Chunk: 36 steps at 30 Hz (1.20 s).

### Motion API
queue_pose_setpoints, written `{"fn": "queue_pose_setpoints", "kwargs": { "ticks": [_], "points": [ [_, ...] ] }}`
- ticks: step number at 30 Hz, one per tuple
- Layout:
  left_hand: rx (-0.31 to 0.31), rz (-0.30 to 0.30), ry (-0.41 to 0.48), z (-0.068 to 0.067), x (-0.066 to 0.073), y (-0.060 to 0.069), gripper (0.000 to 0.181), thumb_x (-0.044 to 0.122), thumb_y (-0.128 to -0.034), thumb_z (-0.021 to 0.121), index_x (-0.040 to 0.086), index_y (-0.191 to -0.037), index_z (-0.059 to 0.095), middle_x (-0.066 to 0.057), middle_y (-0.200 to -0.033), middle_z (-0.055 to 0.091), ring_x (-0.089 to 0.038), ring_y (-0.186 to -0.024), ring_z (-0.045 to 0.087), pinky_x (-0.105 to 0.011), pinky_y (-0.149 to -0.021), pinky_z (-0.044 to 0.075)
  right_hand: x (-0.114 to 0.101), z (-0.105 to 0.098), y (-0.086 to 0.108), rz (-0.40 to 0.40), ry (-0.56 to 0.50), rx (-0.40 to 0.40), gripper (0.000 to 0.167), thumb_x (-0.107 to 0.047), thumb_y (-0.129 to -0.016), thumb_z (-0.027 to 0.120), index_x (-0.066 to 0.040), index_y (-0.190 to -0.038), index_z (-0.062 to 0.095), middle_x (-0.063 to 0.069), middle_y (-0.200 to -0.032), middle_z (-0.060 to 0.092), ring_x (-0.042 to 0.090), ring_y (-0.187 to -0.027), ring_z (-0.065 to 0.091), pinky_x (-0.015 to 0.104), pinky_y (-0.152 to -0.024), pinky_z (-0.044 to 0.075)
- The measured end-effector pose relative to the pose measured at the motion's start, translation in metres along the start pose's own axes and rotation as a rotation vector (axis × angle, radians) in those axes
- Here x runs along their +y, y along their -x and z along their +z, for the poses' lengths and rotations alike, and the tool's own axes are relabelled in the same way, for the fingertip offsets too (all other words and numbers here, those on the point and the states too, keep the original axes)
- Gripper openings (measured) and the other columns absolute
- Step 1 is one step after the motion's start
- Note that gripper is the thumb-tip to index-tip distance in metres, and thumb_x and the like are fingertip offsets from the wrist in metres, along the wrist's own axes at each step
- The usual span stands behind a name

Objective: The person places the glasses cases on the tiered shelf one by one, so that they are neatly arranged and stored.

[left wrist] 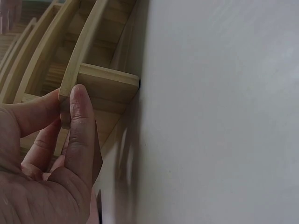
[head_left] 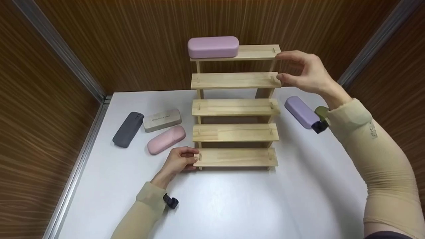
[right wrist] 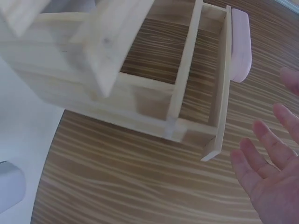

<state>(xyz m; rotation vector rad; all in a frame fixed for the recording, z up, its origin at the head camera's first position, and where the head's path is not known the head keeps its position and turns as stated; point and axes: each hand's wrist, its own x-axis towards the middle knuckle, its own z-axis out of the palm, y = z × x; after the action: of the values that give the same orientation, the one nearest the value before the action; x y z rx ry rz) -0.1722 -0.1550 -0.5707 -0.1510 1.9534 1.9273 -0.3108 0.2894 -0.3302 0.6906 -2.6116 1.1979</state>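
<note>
A tiered wooden rack (head_left: pixel 235 107) stands on the white table, and a pink-purple case (head_left: pixel 213 47) lies on the left part of its top shelf. My left hand (head_left: pixel 177 163) pinches the left end of the lowest shelf (head_left: pixel 237 157); in the left wrist view the thumb and fingers of that hand (left wrist: pixel 56 154) grip the board's end. Beside the right ends of the upper two shelves is my right hand (head_left: pixel 308 73), fingers apart and holding nothing. The right wrist view has the spread fingers of this hand (right wrist: pixel 271 158) near the top shelf's end, apart from it.
Left of the rack lie a dark grey case (head_left: pixel 128 129), a beige case (head_left: pixel 162 120) and a pink case (head_left: pixel 166 139). On the right are a lilac case (head_left: pixel 301 112) and a green object (head_left: pixel 321 113) partly hidden by my right wrist. Wood-patterned walls enclose the table.
</note>
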Motion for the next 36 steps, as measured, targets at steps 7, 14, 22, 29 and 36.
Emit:
{"fn": "queue_pose_setpoints", "kwargs": {
  "ticks": [7,14,22,29,36],
  "points": [
    [-0.001,0.001,-0.001,0.001,0.000,-0.002,0.029,-0.004,-0.0976,0.080,-0.006,-0.127,0.076,0.000,-0.103,0.079,-0.009,-0.084,0.072,-0.026,-0.072,0.071,0.014,-0.010,0.032,0.073,-0.011,0.066,0.051,-0.007,-0.095,0.087,-0.011,-0.145,0.075,-0.014,-0.138,0.075,-0.010,-0.122,0.066,0.005,-0.105,0.054],
    [0.001,0.010,-0.002,0.000,0.000,0.001,0.030,-0.004,-0.0975,0.080,-0.006,-0.127,0.076,-0.001,-0.102,0.079,-0.009,-0.082,0.073,-0.026,-0.071,0.071,0.042,-0.010,0.068,0.226,0.002,0.122,0.053,-0.015,-0.096,0.088,-0.016,-0.148,0.074,-0.003,-0.143,0.075,-0.009,-0.120,0.065,0.008,-0.103,0.054],
    [0.003,0.006,0.011,0.000,-0.002,0.003,0.032,-0.004,-0.0970,0.080,-0.007,-0.128,0.076,-0.002,-0.103,0.080,-0.009,-0.082,0.074,-0.028,-0.073,0.071,0.089,0.000,0.101,0.376,0.024,0.154,0.054,-0.025,-0.099,0.087,-0.014,-0.150,0.072,0.004,-0.147,0.072,-0.008,-0.120,0.061,0.008,-0.102,0.053],
    [0.008,0.010,0.002,-0.001,-0.002,0.004,0.031,-0.004,-0.0974,0.079,-0.007,-0.128,0.076,-0.003,-0.104,0.080,-0.009,-0.083,0.074,-0.027,-0.072,0.071,0.136,0.014,0.124,0.477,0.086,0.169,0.059,-0.032,-0.100,0.084,-0.006,-0.151,0.069,0.020,-0.154,0.070,0.001,-0.120,0.063,0.011,-0.099,0.052],
    [0.038,-0.007,-0.021,0.000,-0.003,0.004,0.027,-0.004,-0.0972,0.079,-0.003,-0.124,0.079,-0.006,-0.107,0.081,-0.011,-0.084,0.075,-0.026,-0.070,0.071,0.169,0.031,0.140,0.545,0.108,0.184,0.058,-0.024,-0.100,0.082,0.001,-0.150,0.066,0.031,-0.157,0.065,0.052,-0.149,0.059,0.057,-0.124,0.050]
  ]
}}
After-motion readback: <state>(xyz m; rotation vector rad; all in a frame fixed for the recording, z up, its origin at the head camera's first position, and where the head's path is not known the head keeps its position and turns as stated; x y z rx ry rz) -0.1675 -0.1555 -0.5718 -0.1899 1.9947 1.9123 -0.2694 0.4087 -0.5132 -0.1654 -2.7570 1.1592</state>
